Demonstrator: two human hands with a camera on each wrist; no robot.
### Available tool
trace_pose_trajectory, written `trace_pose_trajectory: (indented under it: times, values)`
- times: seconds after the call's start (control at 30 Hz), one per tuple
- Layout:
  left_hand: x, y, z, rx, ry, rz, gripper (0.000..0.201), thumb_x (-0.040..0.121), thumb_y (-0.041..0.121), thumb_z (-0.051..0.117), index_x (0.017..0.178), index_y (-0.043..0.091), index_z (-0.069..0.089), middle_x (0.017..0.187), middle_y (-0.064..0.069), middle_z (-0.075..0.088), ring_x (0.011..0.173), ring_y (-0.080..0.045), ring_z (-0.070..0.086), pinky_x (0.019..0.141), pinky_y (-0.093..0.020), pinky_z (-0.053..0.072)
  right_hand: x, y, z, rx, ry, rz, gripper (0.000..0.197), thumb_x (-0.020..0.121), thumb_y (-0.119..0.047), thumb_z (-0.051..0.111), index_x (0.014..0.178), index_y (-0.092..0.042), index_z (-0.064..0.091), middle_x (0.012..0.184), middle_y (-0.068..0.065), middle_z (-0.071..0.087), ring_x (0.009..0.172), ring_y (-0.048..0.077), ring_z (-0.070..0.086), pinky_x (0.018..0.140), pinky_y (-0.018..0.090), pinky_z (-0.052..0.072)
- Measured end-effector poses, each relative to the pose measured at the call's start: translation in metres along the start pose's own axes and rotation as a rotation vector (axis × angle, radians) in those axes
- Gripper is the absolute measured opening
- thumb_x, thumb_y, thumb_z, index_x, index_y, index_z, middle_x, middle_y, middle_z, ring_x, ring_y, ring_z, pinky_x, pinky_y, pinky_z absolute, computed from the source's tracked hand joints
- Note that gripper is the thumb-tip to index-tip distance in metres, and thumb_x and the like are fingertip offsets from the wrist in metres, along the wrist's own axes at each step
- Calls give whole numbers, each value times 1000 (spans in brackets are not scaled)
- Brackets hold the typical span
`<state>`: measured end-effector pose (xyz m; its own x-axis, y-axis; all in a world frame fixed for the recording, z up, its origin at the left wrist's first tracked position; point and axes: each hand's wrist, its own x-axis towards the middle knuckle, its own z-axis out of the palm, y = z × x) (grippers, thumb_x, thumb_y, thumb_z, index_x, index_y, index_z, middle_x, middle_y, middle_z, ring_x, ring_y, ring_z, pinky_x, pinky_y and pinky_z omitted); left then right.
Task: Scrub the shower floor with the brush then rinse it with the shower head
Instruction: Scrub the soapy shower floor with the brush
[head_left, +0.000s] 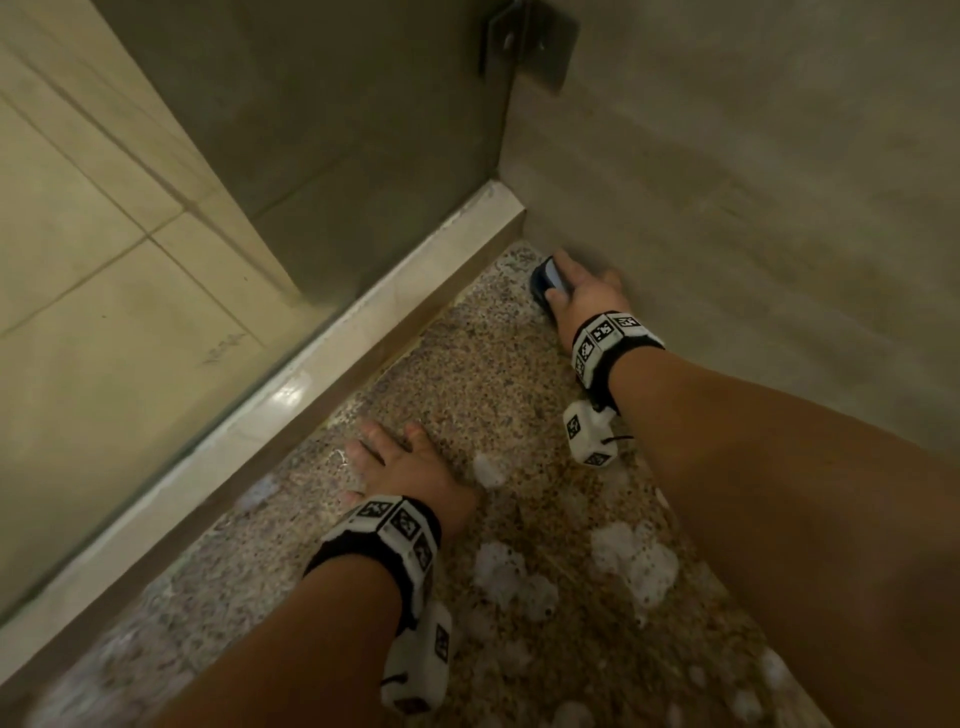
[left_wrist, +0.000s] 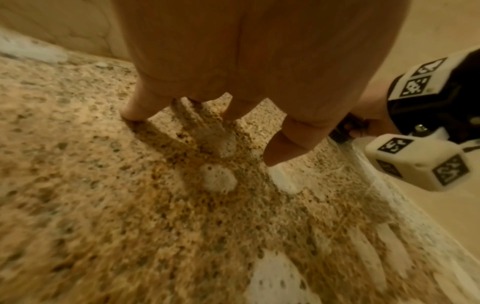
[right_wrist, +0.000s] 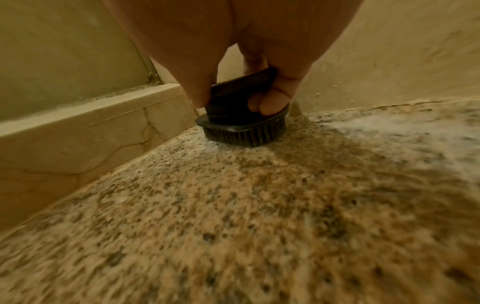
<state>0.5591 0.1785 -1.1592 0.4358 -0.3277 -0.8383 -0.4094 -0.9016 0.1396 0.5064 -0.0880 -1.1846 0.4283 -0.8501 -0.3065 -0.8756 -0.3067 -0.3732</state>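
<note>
Head view shows us crouched over the speckled shower floor (head_left: 467, 374), both hands down on it. Our right hand (head_left: 584, 293) is clamped on the dark brush (head_left: 545, 278), fingers curled through its handle, bristles pressed to the floor in the far corner where the low curb (head_left: 363, 322) meets the wall (head_left: 753, 182). From the right wrist we see the brush (right_wrist: 241, 121) sitting flat, a little lather at its base. Our left hand (head_left: 400, 462) lies near us with fingers spread and flat on the wet stone, holding nothing, apparently bracing our weight.

We judge the scrubbing to be well under way but not finished: clumps of white foam (head_left: 634, 561) lie scattered over the near part of the floor, and thin suds streak the stone beside the wall. The rinse has not begun as far as we can tell; the shower head is in none of the views, and the foam is unwashed.

We read no brand or wording anywhere; the only markings are black-and-white coded squares on the wristbands (head_left: 608, 338).
</note>
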Motion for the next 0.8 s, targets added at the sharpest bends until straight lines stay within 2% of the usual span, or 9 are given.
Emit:
trace_pose_trajectory:
  times: [0.2, 0.3, 0.4, 0.5, 0.6, 0.63, 0.7, 0.77, 0.8]
  values:
    - [2, 6, 0, -37, -9, -33, 111, 83, 74, 53, 160, 22, -10, 156, -17, -40, 146, -48, -27, 120, -64, 11, 0, 3, -6, -39, -39, -18, 55, 105, -41, 47, 156, -48, 27, 157, 16, 26, 135, 37, 46, 114, 36, 36]
    - [-1, 17, -6, -59, -28, -86, 115, 84, 73, 54, 159, 19, -14, 156, -21, -39, 144, -51, -28, 120, -66, 7, -8, 14, -9, -67, -29, -32, 55, 106, -40, 46, 156, -47, 25, 159, 16, 24, 137, 38, 43, 114, 36, 36]
    - [0, 33, -19, -103, -35, -148, 111, 87, 70, 53, 160, 14, -9, 158, -26, -31, 144, -55, -22, 120, -65, 4, -19, 29, -13, -92, -14, -31, 55, 106, -41, 47, 156, -47, 26, 158, 16, 26, 137, 38, 43, 114, 36, 35]
    - [2, 43, -25, -105, -34, -196, 114, 86, 71, 53, 159, 13, -10, 159, -29, -26, 144, -58, -18, 119, -66, 2, -39, 39, -16, -122, 6, 22, 56, 107, -42, 43, 158, -44, 22, 152, 19, 32, 123, 41, 53, 104, 38, 45]
    - [0, 52, -19, -117, -9, -237, 117, 87, 68, 57, 157, 13, -17, 157, -30, -29, 144, -57, -19, 119, -66, 3, -81, 33, -3, -150, -31, -49, 55, 106, -44, 41, 156, -46, 16, 155, 19, 33, 112, 39, 60, 81, 37, 50]
    - [0, 53, -18, -111, -2, -247, 116, 88, 65, 59, 158, 13, -18, 156, -31, -30, 144, -57, -20, 119, -66, 2, -94, 31, 6, -163, -82, -126, 57, 106, -44, 41, 155, -47, 13, 155, 19, 33, 111, 39, 60, 80, 37, 50]
    - [2, 56, -17, -104, -5, -269, 116, 88, 60, 62, 157, 14, -19, 156, -31, -30, 144, -57, -19, 119, -66, 1, -115, 36, 17, -204, -199, -247, 61, 106, -46, 40, 156, -49, 4, 155, 17, 31, 114, 40, 57, 86, 40, 51]
    - [6, 54, -17, -90, -17, -277, 119, 86, 62, 63, 157, 15, -19, 156, -31, -30, 145, -57, -18, 119, -66, 2, -125, 56, 14, -224, -232, -216, 62, 107, -47, 38, 157, -49, 1, 157, 15, 28, 116, 39, 57, 88, 40, 53]
    - [6, 52, -16, -81, -19, -272, 120, 86, 64, 63, 157, 15, -20, 157, -31, -30, 145, -57, -17, 120, -65, 2, -129, 72, 9, -223, -201, -156, 61, 107, -47, 37, 158, -48, 2, 154, 14, 31, 112, 38, 59, 82, 37, 53]
